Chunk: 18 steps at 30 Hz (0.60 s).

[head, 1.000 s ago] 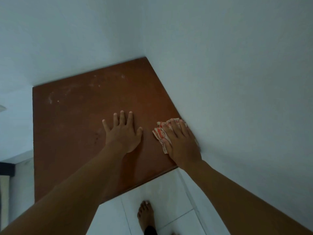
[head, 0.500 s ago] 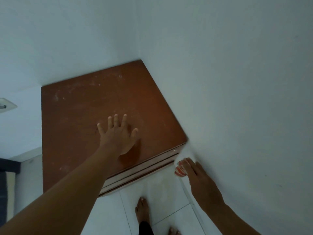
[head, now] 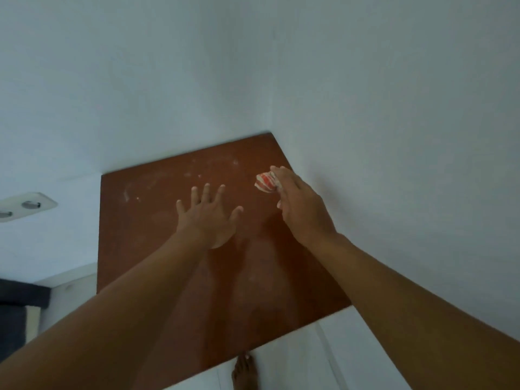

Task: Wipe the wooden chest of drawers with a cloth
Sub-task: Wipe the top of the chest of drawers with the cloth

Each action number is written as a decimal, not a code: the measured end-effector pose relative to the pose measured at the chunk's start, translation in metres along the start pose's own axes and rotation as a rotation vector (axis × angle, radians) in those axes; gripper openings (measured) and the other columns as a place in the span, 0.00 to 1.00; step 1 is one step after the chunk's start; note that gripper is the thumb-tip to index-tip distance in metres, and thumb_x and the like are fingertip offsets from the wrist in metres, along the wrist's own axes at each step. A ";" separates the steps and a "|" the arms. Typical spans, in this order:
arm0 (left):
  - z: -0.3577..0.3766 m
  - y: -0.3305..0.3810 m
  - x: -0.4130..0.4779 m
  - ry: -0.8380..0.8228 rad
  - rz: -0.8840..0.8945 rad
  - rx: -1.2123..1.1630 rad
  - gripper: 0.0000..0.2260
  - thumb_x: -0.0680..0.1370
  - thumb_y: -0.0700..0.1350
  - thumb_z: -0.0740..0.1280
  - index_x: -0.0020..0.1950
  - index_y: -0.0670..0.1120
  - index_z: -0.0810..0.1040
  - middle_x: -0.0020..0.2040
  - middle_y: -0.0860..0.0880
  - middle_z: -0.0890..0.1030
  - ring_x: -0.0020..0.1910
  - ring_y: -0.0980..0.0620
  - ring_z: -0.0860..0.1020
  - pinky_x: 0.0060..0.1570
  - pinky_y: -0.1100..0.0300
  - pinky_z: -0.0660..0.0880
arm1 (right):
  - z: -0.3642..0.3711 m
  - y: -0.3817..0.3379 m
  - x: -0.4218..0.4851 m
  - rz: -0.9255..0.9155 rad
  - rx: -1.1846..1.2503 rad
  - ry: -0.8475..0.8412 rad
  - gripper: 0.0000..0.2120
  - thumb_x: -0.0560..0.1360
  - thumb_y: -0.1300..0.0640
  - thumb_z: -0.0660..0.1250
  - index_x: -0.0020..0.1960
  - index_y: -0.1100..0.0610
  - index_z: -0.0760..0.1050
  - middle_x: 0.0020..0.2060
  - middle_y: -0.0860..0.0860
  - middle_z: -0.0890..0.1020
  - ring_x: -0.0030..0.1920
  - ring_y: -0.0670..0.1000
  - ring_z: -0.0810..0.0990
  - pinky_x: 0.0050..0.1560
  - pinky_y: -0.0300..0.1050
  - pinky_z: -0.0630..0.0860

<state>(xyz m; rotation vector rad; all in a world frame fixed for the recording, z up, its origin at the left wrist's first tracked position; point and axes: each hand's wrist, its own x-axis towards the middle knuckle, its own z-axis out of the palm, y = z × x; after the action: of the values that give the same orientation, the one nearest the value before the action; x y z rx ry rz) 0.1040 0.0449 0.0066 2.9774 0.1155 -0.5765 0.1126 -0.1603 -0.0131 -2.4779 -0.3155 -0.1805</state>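
The brown wooden top of the chest of drawers [head: 146, 249] fills the middle of the head view, set into a wall corner, with pale dust smears near its far edge. My left hand [head: 206, 218] lies flat on the top with fingers spread, holding nothing. My right hand [head: 298, 204] is near the far right part of the top, beside the wall, gripping a bunched red-and-white cloth [head: 266, 182] that sticks out past its fingertips. Whether the cloth touches the wood is unclear.
White walls [head: 365, 108] meet at the corner behind and right of the chest. A white fitting with two round knobs [head: 25, 206] is on the left wall. A bare foot [head: 244, 372] stands on white floor tiles below the front edge. A dark mat [head: 17, 305] lies at the left.
My right hand with the cloth went from the front right corner, down off the front edge, then up to the far right part of the top. My left hand stayed flat.
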 end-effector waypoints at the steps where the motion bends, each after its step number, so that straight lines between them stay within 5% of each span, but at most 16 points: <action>1: -0.003 -0.006 0.013 -0.001 0.007 0.003 0.34 0.81 0.68 0.46 0.83 0.54 0.44 0.84 0.47 0.44 0.82 0.42 0.41 0.77 0.35 0.44 | 0.008 -0.003 0.028 -0.006 -0.008 -0.028 0.29 0.79 0.67 0.64 0.78 0.52 0.66 0.76 0.55 0.71 0.70 0.58 0.76 0.71 0.54 0.73; 4: -0.010 -0.026 0.056 -0.005 0.026 0.016 0.34 0.81 0.68 0.46 0.83 0.54 0.45 0.84 0.47 0.44 0.82 0.42 0.41 0.77 0.35 0.45 | 0.033 -0.011 0.105 -0.020 -0.062 -0.109 0.30 0.78 0.68 0.63 0.79 0.55 0.66 0.77 0.57 0.69 0.75 0.59 0.70 0.75 0.51 0.67; 11: -0.016 -0.059 0.145 0.021 0.067 -0.002 0.33 0.82 0.65 0.48 0.83 0.53 0.48 0.84 0.47 0.47 0.82 0.43 0.43 0.76 0.36 0.46 | 0.107 -0.008 0.216 -0.073 -0.074 -0.223 0.24 0.81 0.64 0.61 0.77 0.56 0.68 0.73 0.57 0.73 0.71 0.60 0.73 0.71 0.53 0.71; 15: -0.009 -0.069 0.172 0.067 0.078 0.000 0.32 0.82 0.62 0.48 0.83 0.51 0.49 0.84 0.47 0.50 0.82 0.44 0.44 0.76 0.36 0.47 | 0.137 0.008 0.223 -0.161 -0.196 -0.306 0.22 0.81 0.49 0.59 0.73 0.54 0.74 0.69 0.57 0.76 0.70 0.60 0.72 0.74 0.55 0.65; 18: -0.001 -0.073 0.175 0.073 0.084 0.009 0.31 0.83 0.61 0.47 0.83 0.51 0.47 0.84 0.47 0.48 0.82 0.43 0.43 0.77 0.36 0.45 | 0.150 0.017 0.213 -0.146 -0.315 -0.335 0.30 0.80 0.40 0.45 0.79 0.46 0.64 0.76 0.52 0.67 0.78 0.57 0.61 0.79 0.60 0.54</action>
<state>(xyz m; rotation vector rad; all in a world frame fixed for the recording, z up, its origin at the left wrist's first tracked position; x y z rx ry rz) 0.2595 0.1268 -0.0652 2.9957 -0.0059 -0.4600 0.3303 -0.0438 -0.0979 -2.7968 -0.6533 0.1394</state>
